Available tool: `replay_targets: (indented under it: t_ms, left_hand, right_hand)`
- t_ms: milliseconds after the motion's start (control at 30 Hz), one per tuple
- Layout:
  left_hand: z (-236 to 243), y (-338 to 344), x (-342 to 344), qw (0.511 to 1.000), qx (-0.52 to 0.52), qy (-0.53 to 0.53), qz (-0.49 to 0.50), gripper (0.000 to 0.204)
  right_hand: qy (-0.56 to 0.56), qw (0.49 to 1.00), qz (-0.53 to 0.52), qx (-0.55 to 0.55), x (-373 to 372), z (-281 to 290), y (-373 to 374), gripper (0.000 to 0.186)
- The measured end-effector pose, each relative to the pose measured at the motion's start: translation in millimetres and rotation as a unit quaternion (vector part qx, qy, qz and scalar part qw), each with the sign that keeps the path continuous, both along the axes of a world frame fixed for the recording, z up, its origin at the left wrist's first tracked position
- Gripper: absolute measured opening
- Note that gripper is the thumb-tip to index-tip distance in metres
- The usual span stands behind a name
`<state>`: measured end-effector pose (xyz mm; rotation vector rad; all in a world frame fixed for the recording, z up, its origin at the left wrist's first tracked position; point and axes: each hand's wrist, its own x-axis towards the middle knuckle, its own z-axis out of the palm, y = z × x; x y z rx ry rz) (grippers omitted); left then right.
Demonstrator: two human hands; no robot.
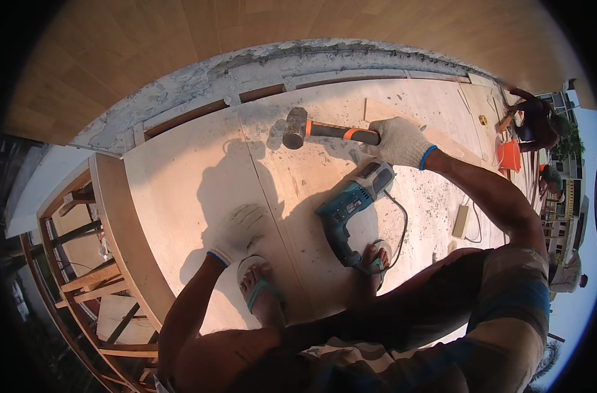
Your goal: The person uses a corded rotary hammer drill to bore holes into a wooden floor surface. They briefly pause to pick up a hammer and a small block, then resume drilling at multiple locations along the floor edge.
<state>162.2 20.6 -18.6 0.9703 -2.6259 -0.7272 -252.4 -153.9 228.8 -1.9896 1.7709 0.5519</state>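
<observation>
My right hand (398, 142), in a pale work glove with a blue cuff, is closed round the end of a sledgehammer's handle. The short-handled sledgehammer (334, 131) has a dark, blunt metal head and a black and orange grip. It is held sideways, its head pointing left above the plywood (180, 170). Gloved as well, my left hand (236, 232) is open, fingers stretched out, low over the plywood in front of my left foot; I cannot tell whether it touches. Between my feet and the hammer lies a teal corded power drill (347, 208) with a grey front end.
A pale wall (200, 82) with rough broken plaster runs along the far side. At the left is an open timber frame (125, 242) beyond the plywood edge. An orange bucket (509, 156) and other people (541, 121) are at the right. A power strip (461, 221) lies nearer.
</observation>
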Motion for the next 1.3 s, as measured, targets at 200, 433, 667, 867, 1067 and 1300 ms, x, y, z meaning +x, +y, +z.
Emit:
replay_targets:
  t_ms: [200,433,667,867,1067,1300]
  left_hand:
    - [-7.2,1.4,-10.8,0.999,-0.032,-0.008,0.0,0.057]
    - [2.0,15.8,-9.9,0.997,0.023,-0.067,0.015,0.068]
    - [11.1,15.3,-15.2,0.994,0.025,-0.107,-0.011,0.078]
    - [54.8,-4.4,-51.3,0.987,0.055,-0.152,-0.006,0.073]
    - [92.1,-12.7,-43.4,0.965,0.166,-0.201,0.033,0.062]
    - [157.7,-150.4,-191.9,0.903,0.307,-0.296,-0.057,0.074]
  right_hand:
    - [-0.044,0.957,-0.279,0.062,-99.6,-19.6,181.2,0.057]
    - [-0.087,0.753,-0.651,-0.043,-164.5,-102.3,340.0,0.06]
    - [-0.034,0.765,-0.62,-0.172,-264.7,-149.9,358.6,0.074]
    - [0.073,0.749,-0.595,-0.282,-376.7,-216.9,367.8,0.073]
    - [-0.168,0.835,-0.362,-0.38,-237.6,-186.2,267.2,0.053]
    - [-0.4,0.873,-0.28,-0.004,-53.4,-178.9,286.4,0.083]
